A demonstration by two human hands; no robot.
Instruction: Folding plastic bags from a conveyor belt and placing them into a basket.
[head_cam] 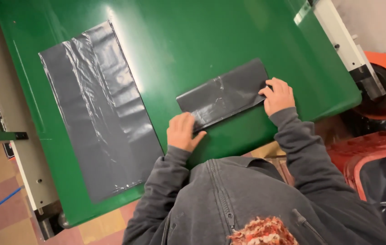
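The person leans over a green table, both hands on a folded bag of dark grey plastic near the table's near edge. The left hand lies fairly flat on the bag's near-left end, fingers loosely curled, pressing rather than gripping. The right hand sits at the far-right end, fingers bent over the corner; whether it pinches the edge or only pins it I cannot tell.

To my eye the fold is being flattened. It would go best with both ends held down evenly, the edges kept in line, and the air stroked out along the length so the slick film doesn't creep or wrinkle.

The bag's long axis runs on a slant, from near-left up to far-right. A longer flat bag lies well apart on the left, running near to far.
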